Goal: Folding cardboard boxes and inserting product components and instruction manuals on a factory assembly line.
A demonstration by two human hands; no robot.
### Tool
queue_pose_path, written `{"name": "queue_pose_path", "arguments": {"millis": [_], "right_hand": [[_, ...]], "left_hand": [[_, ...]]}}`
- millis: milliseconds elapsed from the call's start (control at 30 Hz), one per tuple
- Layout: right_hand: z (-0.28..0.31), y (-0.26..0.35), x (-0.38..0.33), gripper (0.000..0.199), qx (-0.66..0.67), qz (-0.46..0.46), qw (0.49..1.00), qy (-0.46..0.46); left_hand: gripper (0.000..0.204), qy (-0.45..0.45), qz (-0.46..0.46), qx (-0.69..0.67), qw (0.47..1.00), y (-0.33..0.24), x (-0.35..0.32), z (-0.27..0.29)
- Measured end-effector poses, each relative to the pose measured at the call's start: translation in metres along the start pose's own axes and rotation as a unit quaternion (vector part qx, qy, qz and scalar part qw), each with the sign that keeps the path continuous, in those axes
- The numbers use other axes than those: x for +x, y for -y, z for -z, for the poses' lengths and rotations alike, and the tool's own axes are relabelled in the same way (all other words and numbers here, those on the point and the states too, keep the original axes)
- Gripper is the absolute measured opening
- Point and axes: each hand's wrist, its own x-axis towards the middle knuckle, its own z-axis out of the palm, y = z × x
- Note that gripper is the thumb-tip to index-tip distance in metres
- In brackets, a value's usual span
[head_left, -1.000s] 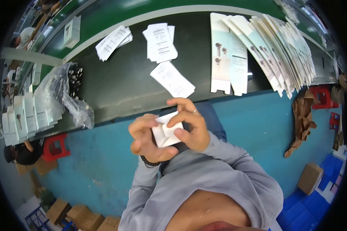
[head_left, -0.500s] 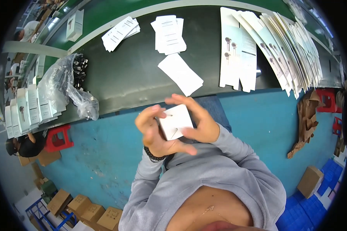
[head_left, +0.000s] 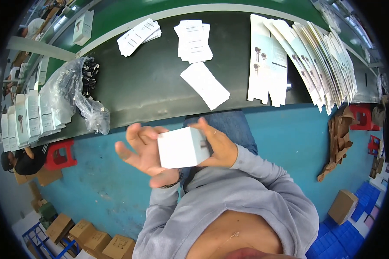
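Note:
A small white carton [head_left: 177, 149] is above my lap, with one plain white face toward me and a printed side showing on its right. My right hand [head_left: 221, 145] is closed round the carton's right side, thumb and fingers gripping it. Beside the carton's left face is my left hand [head_left: 143, 152], its fingers spread and its palm turned up. The fingertips near the upper left corner look close to the carton; whether they touch it cannot be made out.
Folded leaflets [head_left: 194, 43] lie in small piles on the dark table [head_left: 142, 86]. Flat unfolded cartons [head_left: 324, 64] fan out at the right. At the left are a clear plastic bag [head_left: 67, 88] with small dark parts and a row of standing cartons [head_left: 32, 116]. A red stool [head_left: 60, 154] stands below.
The carton has turned, from a face with slits or flap edges to a smooth white face with a printed side. My left hand has moved left and opened away from it.

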Motion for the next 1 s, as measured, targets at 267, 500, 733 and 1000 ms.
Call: {"name": "queue_pose_path", "arguments": {"millis": [267,500,733,1000], "right_hand": [[0.010,0.036,0.025,0.052,-0.305,0.162,0.916,0.204],[0.078,-0.002,0.061,0.060,-0.309,0.134,0.940,0.059],[0.090,-0.042,0.015,0.052,-0.509,0.057,0.847,0.142],[0.088,-0.040,0.023,0.018,-0.439,0.098,0.891,0.059]], "left_hand": [[0.095,0.426,0.592,-0.020,0.684,-0.026,0.026,0.074],[0.083,0.464,0.672,-0.024,0.577,-0.023,-0.009,0.121],[0.062,0.440,0.687,-0.023,0.578,-0.027,-0.022,0.137],[0.056,0.422,0.696,-0.046,0.579,-0.013,-0.026,0.146]]}}
